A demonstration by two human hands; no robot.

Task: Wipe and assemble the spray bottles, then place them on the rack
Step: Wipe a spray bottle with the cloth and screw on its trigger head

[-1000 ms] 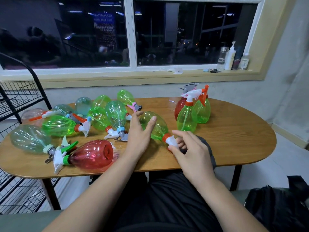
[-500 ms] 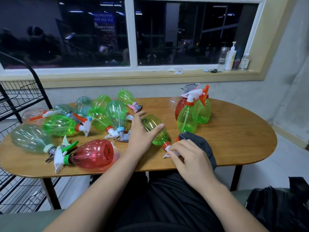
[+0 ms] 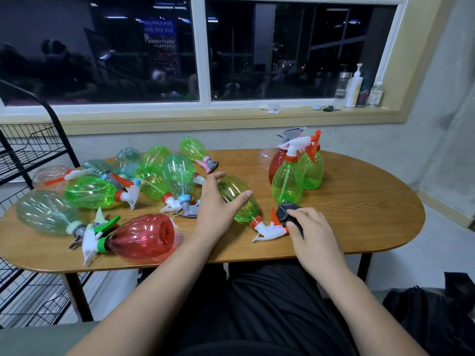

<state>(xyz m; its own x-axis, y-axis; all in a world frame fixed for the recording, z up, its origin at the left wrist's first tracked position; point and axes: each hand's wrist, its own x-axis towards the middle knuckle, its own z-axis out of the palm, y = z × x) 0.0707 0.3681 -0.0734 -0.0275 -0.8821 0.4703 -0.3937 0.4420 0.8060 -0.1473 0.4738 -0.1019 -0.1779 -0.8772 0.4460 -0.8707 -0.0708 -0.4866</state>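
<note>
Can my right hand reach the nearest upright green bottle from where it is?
Probably yes. The right hand holds the cloth just in front of that bottle, and nothing else lies between them.

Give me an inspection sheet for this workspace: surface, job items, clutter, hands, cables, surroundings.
Surface: oval wooden table, with bottles across its left and middle.
Job's things: heap of spray bottles lying at left. The red bottle lies nearest the front edge. Three upright bottles stand at back right. The green bottle lies at centre with its spray head on, and the dark cloth is beside its trigger.
Clutter: pump bottle and small items on the windowsill.
Hands: left hand rests open on the green bottle. Right hand grips the dark cloth.
Cables: nothing seen.
Surroundings: black wire rack at left, black bag at lower right, dark window behind.
</note>
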